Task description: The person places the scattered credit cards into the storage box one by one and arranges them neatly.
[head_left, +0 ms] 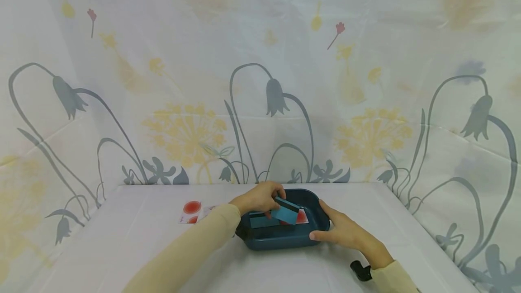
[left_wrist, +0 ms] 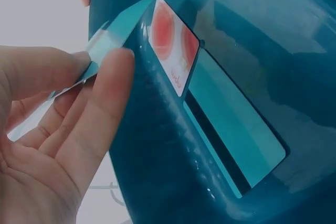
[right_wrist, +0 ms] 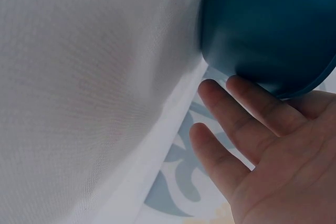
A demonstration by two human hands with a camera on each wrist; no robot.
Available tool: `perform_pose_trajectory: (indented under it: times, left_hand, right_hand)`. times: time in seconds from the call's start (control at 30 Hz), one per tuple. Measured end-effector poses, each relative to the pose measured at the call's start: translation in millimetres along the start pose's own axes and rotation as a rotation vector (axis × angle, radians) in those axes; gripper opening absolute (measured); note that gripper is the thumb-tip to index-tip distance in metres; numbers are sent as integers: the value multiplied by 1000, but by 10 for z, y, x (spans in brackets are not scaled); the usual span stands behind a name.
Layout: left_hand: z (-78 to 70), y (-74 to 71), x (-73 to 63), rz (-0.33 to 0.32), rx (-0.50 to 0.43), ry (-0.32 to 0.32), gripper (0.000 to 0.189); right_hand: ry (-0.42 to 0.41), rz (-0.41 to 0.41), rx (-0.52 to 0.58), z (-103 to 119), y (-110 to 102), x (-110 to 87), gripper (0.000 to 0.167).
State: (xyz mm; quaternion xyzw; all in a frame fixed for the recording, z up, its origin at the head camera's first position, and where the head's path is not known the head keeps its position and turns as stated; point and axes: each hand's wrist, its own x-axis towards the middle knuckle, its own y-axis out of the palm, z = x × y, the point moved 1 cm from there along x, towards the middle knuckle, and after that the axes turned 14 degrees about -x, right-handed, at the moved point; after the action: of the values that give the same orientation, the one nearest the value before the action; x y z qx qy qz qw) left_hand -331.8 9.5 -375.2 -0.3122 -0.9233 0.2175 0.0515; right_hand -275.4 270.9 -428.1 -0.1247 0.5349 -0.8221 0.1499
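My left hand (head_left: 262, 197) is over a dark teal tray (head_left: 285, 242) and pinches a teal card (head_left: 288, 211) with a dark stripe between thumb and fingers. The held card tilts above the tray floor. Inside the tray lie another teal striped card (left_wrist: 236, 119) and a white card with red circles (left_wrist: 173, 45), their ends meeting. At the tray's right end is my right hand (head_left: 342, 229), its fingers extended against the outer wall and its thumb by the front corner. From the right wrist view, those fingers (right_wrist: 236, 116) look fairly straight and spread.
Left of the tray, a white card with red circles (head_left: 190, 211) lies on the white-covered table (head_left: 163, 243), beside another pale card (head_left: 207, 210) partly hidden by the left arm. A small black object (head_left: 360, 270) is by the right wrist. Behind hangs a flower-patterned curtain (head_left: 260, 35).
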Motion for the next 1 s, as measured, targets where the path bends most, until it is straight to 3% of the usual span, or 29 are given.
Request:
perform_pose_trajectory:
  times: [0.27, 0.5, 0.6, 0.77, 0.83, 1.0]
  left_hand:
    - [13, 107, -15, 38, -61, -24, 24]
    - [-12, 155, -28, 62, 32, -38, 24]
    - [-35, 142, -20, 70, 224, -20, 24]
    - [-70, 100, 5, 87, 648, 52, 21]
    - [-91, 82, 8, 108, 720, 71, 18]
    - [-175, 54, 33, 167, 795, 75, 19]
  right_hand:
    - [-6, -3, -16, 19, -10, 0, 102]
    - [4, -8, 0, 14, -8, -1, 102]
    - [1, -8, 5, 11, -6, -5, 102]
    - [-5, -19, -10, 6, -10, 2, 102]
    - [-7, -18, -12, 4, -10, 4, 102]
    - [-9, -11, -6, 3, -10, -1, 102]
